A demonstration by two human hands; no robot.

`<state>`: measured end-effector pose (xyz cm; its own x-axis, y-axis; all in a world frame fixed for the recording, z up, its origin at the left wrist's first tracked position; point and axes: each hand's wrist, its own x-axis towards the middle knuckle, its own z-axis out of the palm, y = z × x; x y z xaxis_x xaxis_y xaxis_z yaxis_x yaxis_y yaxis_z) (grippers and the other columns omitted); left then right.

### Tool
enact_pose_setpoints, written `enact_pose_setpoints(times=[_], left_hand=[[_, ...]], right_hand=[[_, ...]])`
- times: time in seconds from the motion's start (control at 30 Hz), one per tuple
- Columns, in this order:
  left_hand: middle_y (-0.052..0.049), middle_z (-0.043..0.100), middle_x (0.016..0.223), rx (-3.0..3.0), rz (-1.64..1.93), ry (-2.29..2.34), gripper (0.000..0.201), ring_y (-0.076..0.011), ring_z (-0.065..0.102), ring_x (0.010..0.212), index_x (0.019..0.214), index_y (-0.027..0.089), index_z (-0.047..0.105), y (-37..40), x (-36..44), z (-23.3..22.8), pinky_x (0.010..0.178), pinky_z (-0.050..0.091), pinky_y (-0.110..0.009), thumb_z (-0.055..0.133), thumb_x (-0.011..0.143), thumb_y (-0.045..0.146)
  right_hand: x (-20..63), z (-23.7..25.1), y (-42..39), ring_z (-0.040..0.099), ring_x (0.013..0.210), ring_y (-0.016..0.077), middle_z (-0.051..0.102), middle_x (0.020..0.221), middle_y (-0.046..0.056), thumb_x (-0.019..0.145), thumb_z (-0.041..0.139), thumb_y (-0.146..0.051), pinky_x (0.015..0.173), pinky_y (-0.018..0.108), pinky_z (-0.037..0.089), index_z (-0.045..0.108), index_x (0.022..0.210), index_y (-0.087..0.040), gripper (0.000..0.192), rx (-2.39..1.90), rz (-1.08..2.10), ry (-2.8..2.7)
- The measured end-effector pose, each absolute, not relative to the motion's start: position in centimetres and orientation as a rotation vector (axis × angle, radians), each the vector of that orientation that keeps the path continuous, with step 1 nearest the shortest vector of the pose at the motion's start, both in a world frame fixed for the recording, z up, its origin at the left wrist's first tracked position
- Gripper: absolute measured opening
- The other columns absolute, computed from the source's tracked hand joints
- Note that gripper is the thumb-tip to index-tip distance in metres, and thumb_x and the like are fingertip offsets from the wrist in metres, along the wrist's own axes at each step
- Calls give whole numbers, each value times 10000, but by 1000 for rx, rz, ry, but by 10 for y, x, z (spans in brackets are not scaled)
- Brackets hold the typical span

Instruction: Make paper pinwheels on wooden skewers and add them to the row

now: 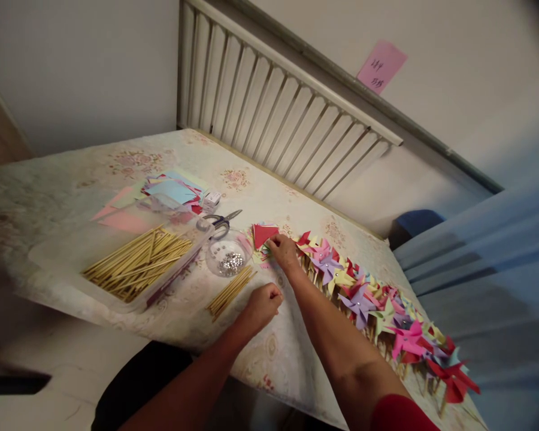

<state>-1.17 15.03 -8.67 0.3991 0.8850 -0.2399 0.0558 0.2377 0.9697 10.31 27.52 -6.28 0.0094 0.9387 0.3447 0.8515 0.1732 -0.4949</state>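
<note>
The right hand [284, 251] pinches a red paper square [265, 233] on the worktop [63, 179], beside the pinwheels [368, 299]. The left hand [263, 305] rests fisted near loose sticks [230, 290]; what it holds cannot be told.

Red folded paper square [264, 233]: lies flat on the table, atop a small stack of coloured sheets; right hand [284, 251] touches its edge. Left hand [263, 305]: fisted beside loose sticks [230, 291].
</note>
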Motion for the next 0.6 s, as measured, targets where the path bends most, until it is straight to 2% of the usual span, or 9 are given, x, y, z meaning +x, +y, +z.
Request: enact_pose_setpoints(times=[0.13, 0.3, 0.47, 0.6], left_hand=[[32, 507, 616, 1206, 723, 1020, 74, -110, 517, 552, 689, 181, 502, 150, -12, -86, 548, 385, -237, 502, 763, 188], [33, 490, 613, 1213, 727, 1016, 89, -106, 511, 544, 679, 181, 495, 149, -12, -87, 533, 379, -233, 483, 766, 178], [33, 494, 607, 1235, 729, 1026, 78, -108, 518, 544, 673, 181, 498, 150, -11, -88, 527, 374, -228, 484, 750, 173], [34, 503, 609, 1241, 743, 1015, 80, -108, 522, 546, 681, 180, 501, 151, -11, -90, 532, 376, -229, 486, 760, 185]], right_hand=[[105, -62, 270, 565, 731, 152, 659, 755, 9, 786, 585, -235, 709, 247, 393, 670, 740, -194, 106, -1622, 218, -1933], [107, -63, 263, 536, 753, 166, 645, 781, 18, 757, 647, -233, 733, 264, 391, 678, 808, -182, 79, -1590, 143, -2059], [104, -70, 263, 498, 741, 166, 613, 750, 17, 773, 621, -222, 720, 263, 364, 643, 743, -184, 53, -1646, 48, -2087], [105, -73, 266, 498, 710, 156, 597, 699, 10, 807, 567, -234, 700, 254, 349, 611, 655, -189, 164, -1645, 107, -2002]])
